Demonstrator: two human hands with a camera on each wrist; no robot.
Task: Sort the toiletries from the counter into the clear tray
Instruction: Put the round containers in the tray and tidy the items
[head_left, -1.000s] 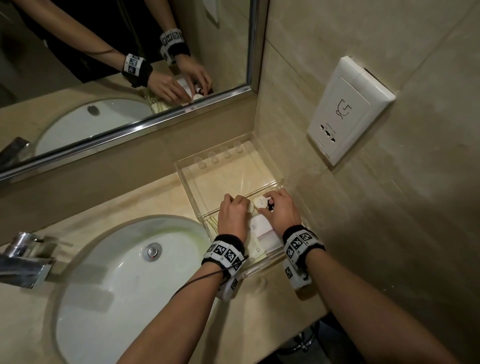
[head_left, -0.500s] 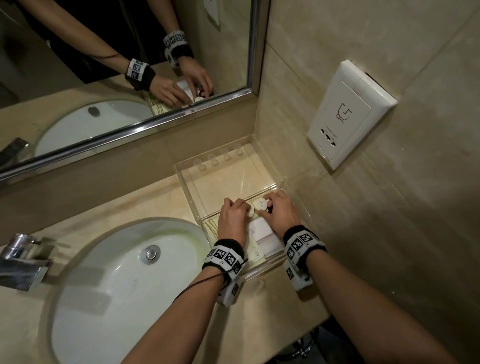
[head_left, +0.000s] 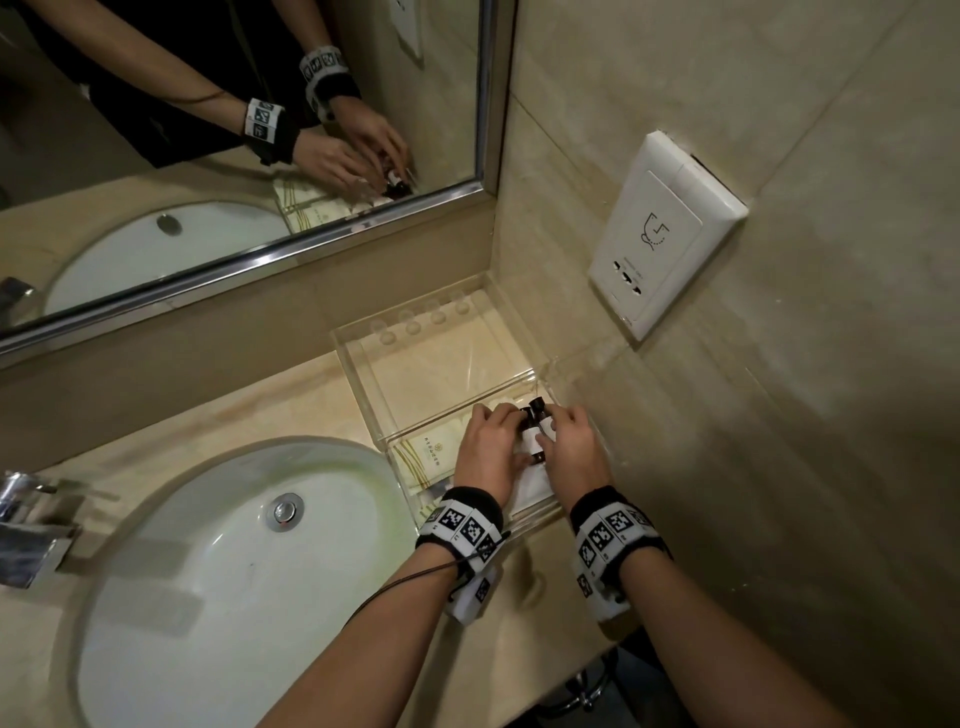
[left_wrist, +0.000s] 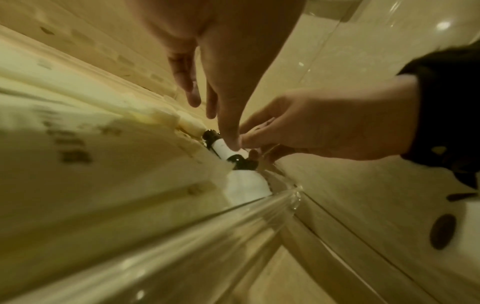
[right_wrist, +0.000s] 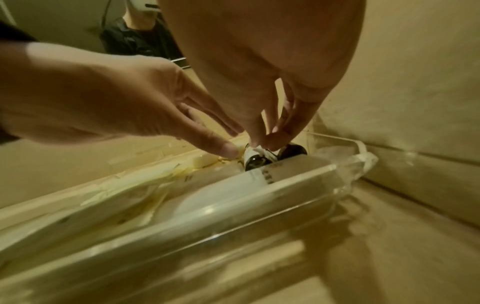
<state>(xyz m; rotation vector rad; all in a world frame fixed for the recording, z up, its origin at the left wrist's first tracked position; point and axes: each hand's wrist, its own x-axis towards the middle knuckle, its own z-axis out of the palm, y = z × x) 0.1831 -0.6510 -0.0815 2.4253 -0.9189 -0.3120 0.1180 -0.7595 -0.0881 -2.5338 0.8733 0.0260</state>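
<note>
— Sink (head_left: 218, 571) first, then?

— Yes; it is sitting on my left; the clear tray (head_left: 363, 384) is standing in the corner beside it, under the mirror (head_left: 208, 156); cream packets (head_left: 431, 457) are lying in its near compartment.

— And your hands?

— My left hand (head_left: 485, 457) and right hand (head_left: 574, 452) are both pinching two small dark bottles (head_left: 532, 431) with white labels; the bottles are touching each other over the packets, inside the tray.
</note>
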